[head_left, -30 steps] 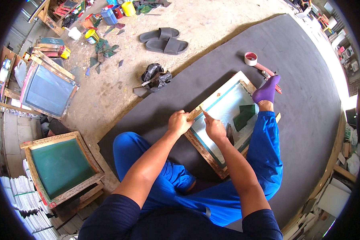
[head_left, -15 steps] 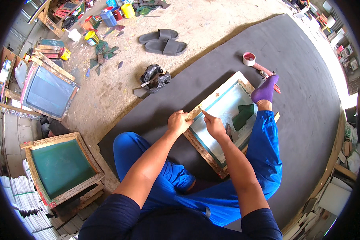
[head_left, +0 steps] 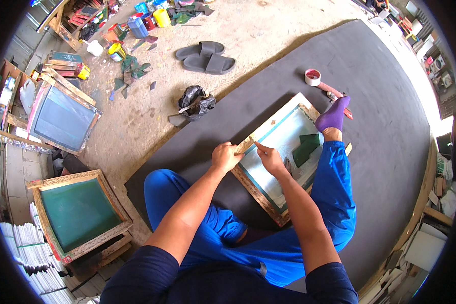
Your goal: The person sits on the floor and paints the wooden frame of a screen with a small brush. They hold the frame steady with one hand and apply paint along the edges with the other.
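**Wooden screen frame held at its left rail**

Left to right: the left hand [head_left: 225, 156] has its fingers closed over the left rail of the rectangular wooden frame with pale stretched mesh [head_left: 283, 139], lying on the dark grey floor mat [head_left: 380, 76]. The right hand [head_left: 270, 158] pinches something small just inside that rail. The wood is probably stiff and light, the mesh fragile; grip the rails.

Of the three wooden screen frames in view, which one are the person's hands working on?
The pale-meshed frame on the dark mat; the green one and the grey one sit apart, untouched.
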